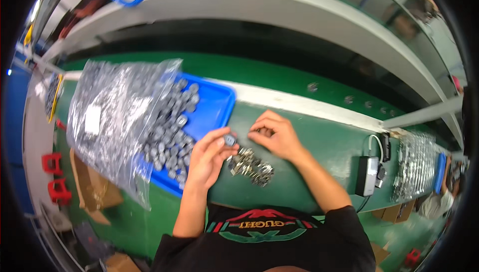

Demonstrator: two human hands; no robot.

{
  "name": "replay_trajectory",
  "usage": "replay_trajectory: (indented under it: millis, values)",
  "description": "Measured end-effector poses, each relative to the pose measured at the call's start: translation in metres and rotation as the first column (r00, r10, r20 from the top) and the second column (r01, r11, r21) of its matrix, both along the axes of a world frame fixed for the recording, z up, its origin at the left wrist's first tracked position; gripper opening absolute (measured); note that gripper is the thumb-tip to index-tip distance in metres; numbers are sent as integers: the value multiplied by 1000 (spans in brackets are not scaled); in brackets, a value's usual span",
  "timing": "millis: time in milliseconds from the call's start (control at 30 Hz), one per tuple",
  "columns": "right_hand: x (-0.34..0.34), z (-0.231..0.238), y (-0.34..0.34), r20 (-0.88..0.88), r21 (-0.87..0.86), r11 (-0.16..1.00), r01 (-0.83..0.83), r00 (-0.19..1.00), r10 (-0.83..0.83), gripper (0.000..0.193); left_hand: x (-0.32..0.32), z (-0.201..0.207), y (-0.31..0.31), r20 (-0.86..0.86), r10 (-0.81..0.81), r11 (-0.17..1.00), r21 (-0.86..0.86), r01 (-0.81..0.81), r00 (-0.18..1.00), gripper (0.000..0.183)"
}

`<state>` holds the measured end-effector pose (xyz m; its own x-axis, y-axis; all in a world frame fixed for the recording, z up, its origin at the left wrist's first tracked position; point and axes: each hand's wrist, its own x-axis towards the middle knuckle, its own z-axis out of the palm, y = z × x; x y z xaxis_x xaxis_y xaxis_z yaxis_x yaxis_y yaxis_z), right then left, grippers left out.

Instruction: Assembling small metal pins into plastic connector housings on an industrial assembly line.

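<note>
Between the thumb and fingers of my left hand (204, 159) is a small round dark grey plastic part (229, 139) with a lighter marked face. My right hand (277, 135) is just to its right, apart from it, with thumb and fingertips pinched; whatever they hold is too small to make out. Below and between the hands lies a pile of small shiny metal pieces (252, 167) on the green tabletop (299, 187). At the left, many similar grey round parts (172, 137) spill from a clear plastic bag (112, 117) into a blue tray (212, 102).
A black and white box-shaped device (367, 176) with a cable stands at the right. Beyond it are rows of clear-wrapped parts (416, 164) and another person (436, 204). A white rail (299, 105) runs along the back. Red stools (59, 191) and a cardboard box (95, 187) are at lower left.
</note>
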<state>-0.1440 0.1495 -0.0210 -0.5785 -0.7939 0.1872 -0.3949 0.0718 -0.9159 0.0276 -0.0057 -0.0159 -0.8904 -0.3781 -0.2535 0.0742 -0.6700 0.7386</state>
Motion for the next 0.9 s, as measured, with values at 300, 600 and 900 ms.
replay_trajectory:
  millis: [300,600,900]
  values:
    - [34,17,53,72,-228,956,183,983,-170,31,-44,4,56,-69,-173,981,75,178,983,30]
    - [32,23,85,-109,-205,954,220,963,-245,32,-51,7,65,-98,-245,943,207,261,964,31]
    - [17,72,80,-161,-310,857,411,866,-474,10,-74,30,55,-232,-231,950,157,271,945,35]
